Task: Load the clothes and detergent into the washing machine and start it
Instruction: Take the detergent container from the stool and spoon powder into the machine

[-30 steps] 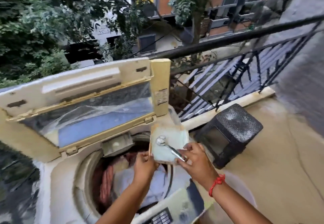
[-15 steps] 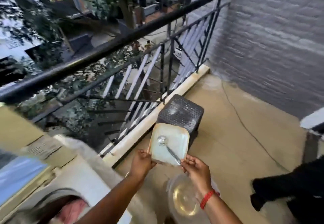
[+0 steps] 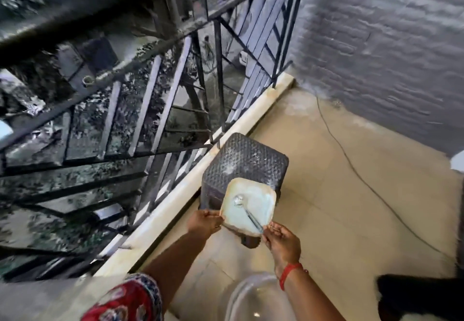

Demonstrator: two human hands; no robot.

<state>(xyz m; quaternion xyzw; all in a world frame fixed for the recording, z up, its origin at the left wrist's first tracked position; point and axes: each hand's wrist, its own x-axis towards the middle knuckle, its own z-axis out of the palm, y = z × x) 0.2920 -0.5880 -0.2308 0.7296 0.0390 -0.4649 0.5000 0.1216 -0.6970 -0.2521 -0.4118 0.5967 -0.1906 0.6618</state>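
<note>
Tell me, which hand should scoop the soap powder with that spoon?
Probably the right hand: it already pinches the handle of the spoon lying in the detergent box. The left hand grips the box's left edge, steadying it over the dark stool.

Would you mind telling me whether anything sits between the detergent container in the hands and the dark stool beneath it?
Nothing visible does. The left hand and right hand hold the detergent container, spoon inside, over the near part of the dark stool, whose visible top is bare. The washing machine is out of view.
</note>
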